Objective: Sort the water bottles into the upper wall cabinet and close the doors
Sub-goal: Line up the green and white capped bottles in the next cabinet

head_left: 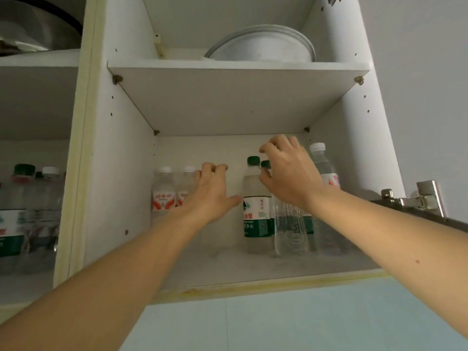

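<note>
The open upper cabinet (253,274) holds water bottles on its lower shelf. Two white-capped bottles with red labels (164,196) stand at the back left. My left hand (210,193) reaches in front of the second one with loosely bent fingers, its thumb spread, holding nothing. A green-capped bottle (255,209) stands in the middle. My right hand (286,173) curls round the top of a second green-capped bottle (266,163) behind a clear unlabelled bottle (291,229). A tall white-capped bottle (325,168) stands at the right.
The left compartment holds several more bottles (25,219). A white bowl (263,46) lies on the upper shelf (238,69). A metal door hinge (415,198) and the open door's edge jut out above my right forearm. A pale blue wall lies below the cabinet.
</note>
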